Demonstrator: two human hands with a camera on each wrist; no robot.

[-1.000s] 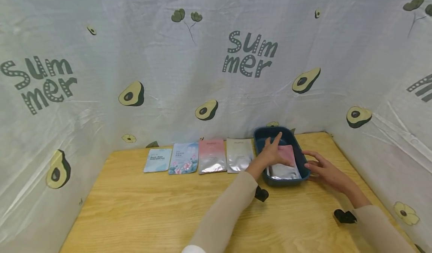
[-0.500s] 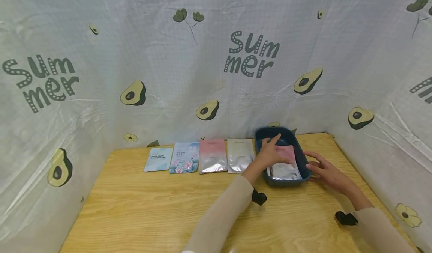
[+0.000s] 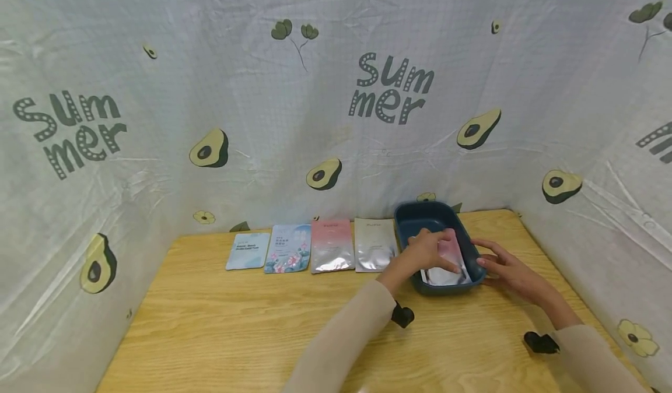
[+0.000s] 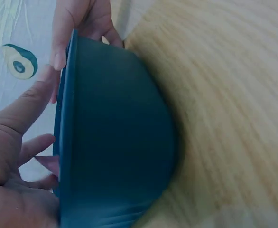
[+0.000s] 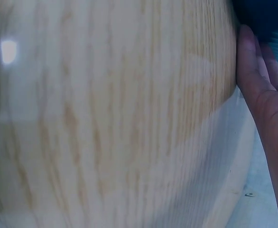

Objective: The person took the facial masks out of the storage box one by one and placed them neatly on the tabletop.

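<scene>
A dark blue plastic bin (image 3: 420,209) stands at the table's back right. Inside lies a pink-and-silver sheet mask packet (image 3: 446,277) with a white edge showing beneath it. My left hand (image 3: 422,253) reaches in over the near left side, fingers and thumb bent across the packet. In the left wrist view, a pink corner of the packet (image 4: 49,164) pokes above the rim between the fingers of that hand (image 4: 15,142). My right hand (image 3: 511,273) grips the bin's right side, thumb at the rim and other fingers against the outer wall.
Left of the bin, a row of packets lies flat: a cream-silver one (image 3: 375,244), a pink-silver one (image 3: 332,246), a blue floral one (image 3: 288,248) and a small pale blue one (image 3: 248,250). A printed cloth (image 3: 262,101) hangs behind the wooden table (image 3: 236,329).
My left hand's fingers have drawn in from spread to bent, and the thumb has come down across the packet. The right hand stays at the bin.
</scene>
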